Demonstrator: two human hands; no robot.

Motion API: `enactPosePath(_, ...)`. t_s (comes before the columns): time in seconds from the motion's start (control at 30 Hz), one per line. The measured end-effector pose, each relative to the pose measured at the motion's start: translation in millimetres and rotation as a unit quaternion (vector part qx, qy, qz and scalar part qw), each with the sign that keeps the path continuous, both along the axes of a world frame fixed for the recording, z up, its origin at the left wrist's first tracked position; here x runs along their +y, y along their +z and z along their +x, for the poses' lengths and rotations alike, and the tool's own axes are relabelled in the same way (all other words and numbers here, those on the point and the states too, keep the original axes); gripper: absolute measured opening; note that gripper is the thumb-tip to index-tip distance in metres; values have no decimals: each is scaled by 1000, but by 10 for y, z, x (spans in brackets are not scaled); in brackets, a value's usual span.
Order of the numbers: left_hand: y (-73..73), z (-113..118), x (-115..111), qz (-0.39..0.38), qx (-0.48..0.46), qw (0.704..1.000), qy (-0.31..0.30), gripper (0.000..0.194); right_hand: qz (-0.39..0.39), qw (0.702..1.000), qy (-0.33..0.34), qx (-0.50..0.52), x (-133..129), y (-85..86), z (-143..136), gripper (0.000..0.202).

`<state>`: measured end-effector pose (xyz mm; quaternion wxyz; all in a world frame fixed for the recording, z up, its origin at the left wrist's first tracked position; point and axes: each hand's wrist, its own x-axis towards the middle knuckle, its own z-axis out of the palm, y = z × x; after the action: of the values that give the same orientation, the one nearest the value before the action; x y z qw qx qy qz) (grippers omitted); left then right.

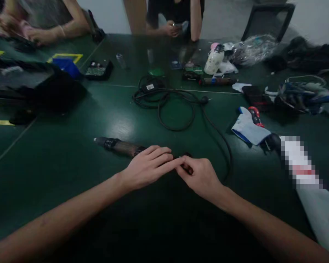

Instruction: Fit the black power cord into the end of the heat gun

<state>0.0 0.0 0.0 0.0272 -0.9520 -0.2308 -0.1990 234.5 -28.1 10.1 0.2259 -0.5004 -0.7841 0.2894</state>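
Observation:
An electric screwdriver (126, 148) with a dark nose and brownish grip lies on the green table, its bit pointing left. My left hand (150, 164) is over its rear end, fingers wrapped across it, the index finger reaching to my right hand. My right hand (200, 175) is closed in a pinch beside that rear end, around a dark piece that seems to be the end of the black cable (227, 146). The join between the piece and the screwdriver is hidden by my fingers. From behind my right hand the cable curves up to a coil.
A black adapter (150, 87) and a plug (205, 99) lie in the coil. To the right are a glove (249, 128), a white packet (301, 160) and a wire bundle (304, 95). A second screwdriver (219, 81) lies farther back. Two people sit across the table.

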Motion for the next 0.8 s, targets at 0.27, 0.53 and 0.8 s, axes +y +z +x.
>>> enactPosePath(0.27, 12, 10, 14, 18, -15, 1000, 3, 55, -11, 1000, 6, -8, 0, 21, 19, 16)
enactPosePath(0.53, 47, 23, 12, 20, -17, 999, -23, 54, -16, 1000, 7, -14, -1, 42, 19, 16)
enactPosePath(0.8, 102, 62, 16, 28, 10, 999, -13, 52, -5, 1000, -3, -4, 10, 17, 16, 23)
